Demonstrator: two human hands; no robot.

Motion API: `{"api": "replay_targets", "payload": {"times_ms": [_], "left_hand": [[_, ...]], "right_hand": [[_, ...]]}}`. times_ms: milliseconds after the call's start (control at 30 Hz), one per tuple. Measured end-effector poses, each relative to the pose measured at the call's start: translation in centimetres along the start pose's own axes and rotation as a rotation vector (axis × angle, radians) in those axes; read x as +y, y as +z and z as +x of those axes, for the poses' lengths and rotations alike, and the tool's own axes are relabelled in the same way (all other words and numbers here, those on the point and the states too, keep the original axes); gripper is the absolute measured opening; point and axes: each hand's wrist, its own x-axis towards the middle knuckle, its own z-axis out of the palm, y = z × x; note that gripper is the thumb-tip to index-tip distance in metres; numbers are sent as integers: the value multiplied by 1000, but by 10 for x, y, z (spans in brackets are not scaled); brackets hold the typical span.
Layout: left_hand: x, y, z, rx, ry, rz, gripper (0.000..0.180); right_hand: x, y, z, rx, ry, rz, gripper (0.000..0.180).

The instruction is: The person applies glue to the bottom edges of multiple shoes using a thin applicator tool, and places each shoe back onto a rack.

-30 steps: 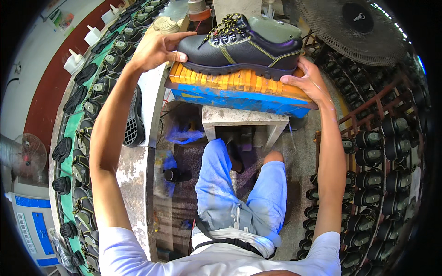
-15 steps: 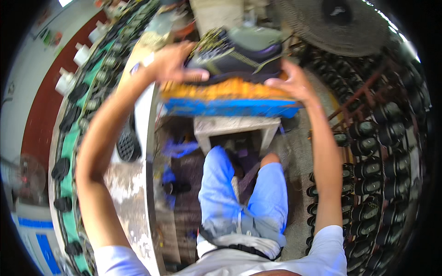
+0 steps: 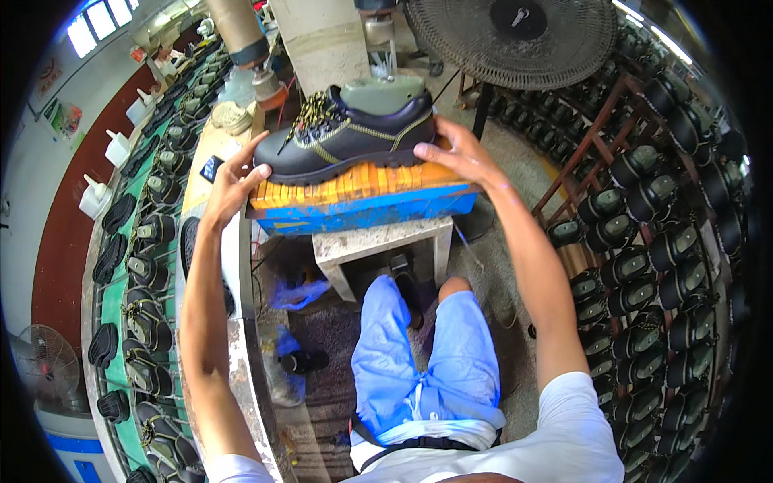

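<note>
A black shoe [image 3: 342, 137] with yellow stitching and yellow-black laces lies sideways across an orange ribbed pad [image 3: 354, 181], toe to the left. A grey-green last [image 3: 385, 94] fills its opening. The pad tops a blue block [image 3: 366, 212]. My left hand [image 3: 239, 175] grips the toe, thumb on the near side of the sole. Around the heel closes my right hand [image 3: 459, 153], its thumb along the sole edge. The far-side fingers of both hands are partly hidden.
A green conveyor [image 3: 114, 302] with shoes and soles runs along the left, with white bottles [image 3: 117, 148] beside it. Racks of lasted shoes [image 3: 636, 298] fill the right. A large fan [image 3: 515, 40] stands far right; a hanging cylinder [image 3: 241, 32] is behind the shoe.
My view has shifted, so the shoe, pad and hands appear further left and lower. Both hands stay at the toe and heel, and the shoe now shows sharply.
</note>
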Motion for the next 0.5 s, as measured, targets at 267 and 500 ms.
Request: {"api": "replay_targets", "payload": {"times_ms": [267, 500], "left_hand": [[-6, -7, -2, -26, 39, -41, 72], [-5, -8, 1, -43, 17, -34, 72]], "right_hand": [[-12, 9, -5, 78, 61, -71, 74], [-20, 5, -8, 34, 86, -130, 71]]}}
